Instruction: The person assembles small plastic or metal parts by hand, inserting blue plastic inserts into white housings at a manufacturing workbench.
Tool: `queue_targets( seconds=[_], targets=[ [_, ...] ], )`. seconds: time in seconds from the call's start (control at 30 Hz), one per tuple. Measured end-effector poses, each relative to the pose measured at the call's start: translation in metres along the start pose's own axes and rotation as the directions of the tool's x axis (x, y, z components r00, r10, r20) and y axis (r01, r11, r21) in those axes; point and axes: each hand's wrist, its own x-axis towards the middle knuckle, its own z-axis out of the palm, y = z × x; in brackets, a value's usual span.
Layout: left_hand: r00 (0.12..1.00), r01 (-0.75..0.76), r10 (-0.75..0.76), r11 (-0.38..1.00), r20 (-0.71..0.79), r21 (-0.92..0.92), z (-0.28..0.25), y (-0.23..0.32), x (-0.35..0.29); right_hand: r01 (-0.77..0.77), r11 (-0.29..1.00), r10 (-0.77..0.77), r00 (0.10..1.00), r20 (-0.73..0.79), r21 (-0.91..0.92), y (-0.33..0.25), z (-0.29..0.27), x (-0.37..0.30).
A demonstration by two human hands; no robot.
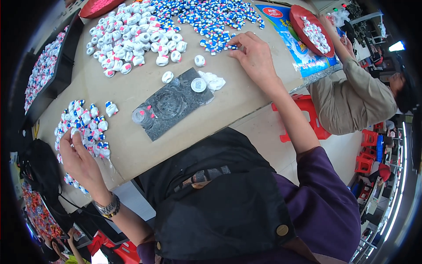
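My left hand [81, 159] is at the left pile of small white-and-blue figurines [86, 115], thumb and forefinger closed on one figurine [74, 131]. On the far side of the table, my right hand [256, 59] pinches a small blue-and-white figure body [232, 46] at the edge of the heap of such bodies [215, 20]. White rounded heads with pink parts [136, 35] lie heaped left of that. Between my hands sits a dark stone slab [169, 104], bearing a small clear cup [141, 115] with pink bits and a round white lid [198, 85].
Crumpled white tissue [213, 81] lies by the slab. A black tray of figurines [46, 72] stands at left. A red bowl of white pieces [311, 36] rests on a blue printed sheet [288, 33], with a co-worker [358, 97] beside it. A red stool [305, 116] stands below the table edge.
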Motion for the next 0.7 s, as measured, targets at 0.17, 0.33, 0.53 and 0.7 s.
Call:
queue_targets(
  seconds=[0.17, 0.33, 0.53, 0.7],
  targets=[
    [0.985, -0.13, 0.142, 0.985, -0.101, 0.112, 0.005, -0.026, 0.008, 0.055, 0.998, -0.054, 0.996, -0.072, 0.013, 0.007, 0.005, 0.0],
    [0.949, 0.268, -0.303, 0.624, 0.089, -0.734, -0.012, -0.006, 0.002, -0.262, 0.9, 0.257, 0.964, 0.063, 0.349, -0.025, -0.02, -0.001],
    [0.678, 0.634, 0.049, -0.544, 0.733, -0.55, -0.031, 0.048, -0.029, -0.009, 0.862, -0.061, 0.991, 0.12, 0.507, -0.069, -0.024, -0.006],
    [0.628, 0.741, 0.153, -0.418, 0.763, -0.526, -0.014, 0.091, -0.059, 0.314, 0.874, -0.376, 0.92, 0.108, 0.37, -0.08, -0.015, -0.009]
  ],
)
